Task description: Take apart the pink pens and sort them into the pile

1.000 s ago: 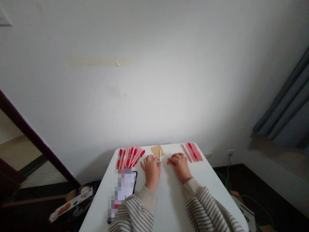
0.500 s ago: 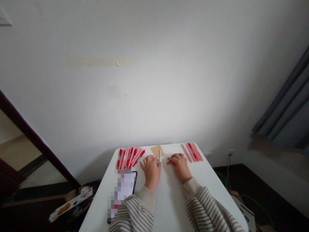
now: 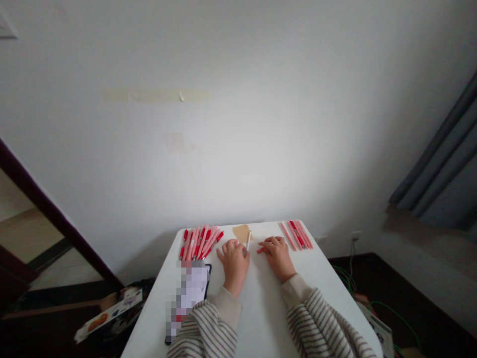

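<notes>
My left hand [image 3: 236, 264] is closed over the table, its fingers curled. A thin white stick, like a pen refill [image 3: 248, 240], juts up between its fingers, tilted slightly right. A bit of pink shows by the fingertips, mostly hidden. My right hand [image 3: 278, 257] is also closed, pinching a small reddish-pink pen part [image 3: 260, 250] whose far end is covered by the fingers. Beyond my left hand lies a tan paper piece [image 3: 242, 232]. Many pink and red pens [image 3: 200, 242] are bunched left of my left hand.
A smaller row of pink and red pens [image 3: 298, 235] lies at the table's far right corner. A phone [image 3: 194, 293] rests on the white table [image 3: 261, 318] beside my left sleeve. The wall [image 3: 246, 149] stands right behind the table.
The white refill in my left hand has tipped slightly to the right, and its upper end now looks darker. My right hand has hardly moved.
</notes>
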A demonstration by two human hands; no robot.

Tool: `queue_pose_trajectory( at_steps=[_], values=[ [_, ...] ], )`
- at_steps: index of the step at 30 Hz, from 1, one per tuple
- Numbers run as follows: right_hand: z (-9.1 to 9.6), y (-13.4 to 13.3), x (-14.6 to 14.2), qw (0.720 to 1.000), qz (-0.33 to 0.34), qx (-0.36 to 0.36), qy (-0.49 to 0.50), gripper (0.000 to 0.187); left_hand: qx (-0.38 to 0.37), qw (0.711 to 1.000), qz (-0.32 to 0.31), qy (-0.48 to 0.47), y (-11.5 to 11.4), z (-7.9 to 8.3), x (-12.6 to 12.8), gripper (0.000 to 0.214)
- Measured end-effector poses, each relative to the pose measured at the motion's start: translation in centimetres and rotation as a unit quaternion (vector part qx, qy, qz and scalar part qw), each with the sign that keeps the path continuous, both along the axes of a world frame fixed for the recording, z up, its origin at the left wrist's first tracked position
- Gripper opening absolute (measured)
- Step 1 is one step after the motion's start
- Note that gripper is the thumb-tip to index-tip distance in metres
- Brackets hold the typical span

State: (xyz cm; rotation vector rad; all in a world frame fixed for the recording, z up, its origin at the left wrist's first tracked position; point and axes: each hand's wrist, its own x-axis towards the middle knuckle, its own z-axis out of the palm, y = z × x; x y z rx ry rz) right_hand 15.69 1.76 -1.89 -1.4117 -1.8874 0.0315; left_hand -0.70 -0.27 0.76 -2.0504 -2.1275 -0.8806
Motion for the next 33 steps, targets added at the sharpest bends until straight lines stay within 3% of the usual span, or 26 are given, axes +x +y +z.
queue_pose_trajectory(
  at_steps=[14,22,33],
  values=[
    [-0.1,0.3,0.1,0.998,0.014,0.009,0.058,0.040,0.022,0.999,-0.006,-0.023,-0.1,0.4,0.4,0.011],
    [0.5,0.1,0.2,0.994,0.029,0.066,0.085,0.026,0.057,0.994,-0.044,-0.079,0.1,0.4,0.5,0.011],
    [1.1,-0.3,0.0,0.994,0.022,0.072,0.075,0.015,0.085,0.988,-0.105,-0.069,0.5,-0.4,0.3,0.013]
  ],
)
